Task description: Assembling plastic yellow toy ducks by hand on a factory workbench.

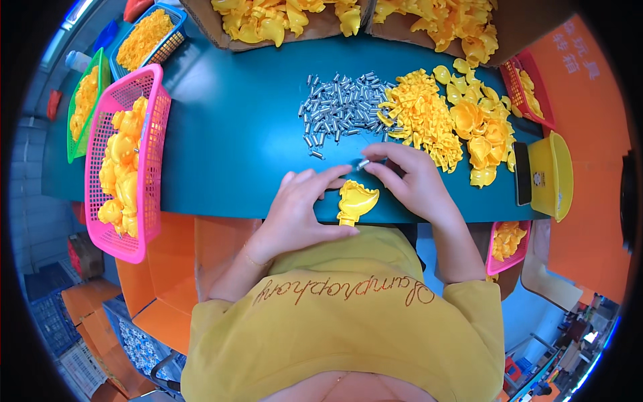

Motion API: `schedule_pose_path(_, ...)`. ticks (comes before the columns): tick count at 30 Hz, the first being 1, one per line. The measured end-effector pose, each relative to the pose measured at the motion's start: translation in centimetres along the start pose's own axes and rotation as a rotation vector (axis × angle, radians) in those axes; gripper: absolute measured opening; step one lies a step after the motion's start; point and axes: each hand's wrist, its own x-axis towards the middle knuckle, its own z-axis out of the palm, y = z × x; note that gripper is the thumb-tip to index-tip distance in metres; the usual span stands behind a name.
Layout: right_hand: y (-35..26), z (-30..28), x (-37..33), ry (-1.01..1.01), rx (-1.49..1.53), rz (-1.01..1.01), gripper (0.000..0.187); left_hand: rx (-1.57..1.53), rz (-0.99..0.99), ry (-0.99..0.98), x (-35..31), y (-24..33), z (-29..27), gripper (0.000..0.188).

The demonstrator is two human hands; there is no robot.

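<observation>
A yellow plastic shell piece, its hollow side facing up, is held between the thumb and fingers of my left hand at the table's near edge. Just above it, my right hand pinches a small silver metal cylinder between thumb and fingertips. The cylinder is close to the shell but apart from it. Beyond my hands lies a pile of similar silver cylinders. Right of that pile are a heap of small yellow plastic parts and a heap of larger yellow shells.
A pink basket of yellow figures stands left, beside a green basket and a blue basket. Cardboard boxes of yellow shells line the far edge. At right are a dark phone-like slab, a yellow bin and a red basket.
</observation>
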Motion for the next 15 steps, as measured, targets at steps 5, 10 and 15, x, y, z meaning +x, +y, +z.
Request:
schedule_pose_path(5,1.8,0.1,-0.4,-0.038,-0.039,-0.422,0.02,-0.031,0.015,0.021,0.1,-0.1,0.2,0.1)
schedule_pose_path(10,1.9,0.0,-0.1,0.006,-0.114,-0.508,0.02,-0.017,0.018,-0.003,0.1,0.0,0.0,0.098)
schedule_pose_path(15,2.2,0.1,0.2,0.013,-0.128,-0.55,0.022,-0.01,0.014,-0.014,0.1,-0.1,0.0,0.099)
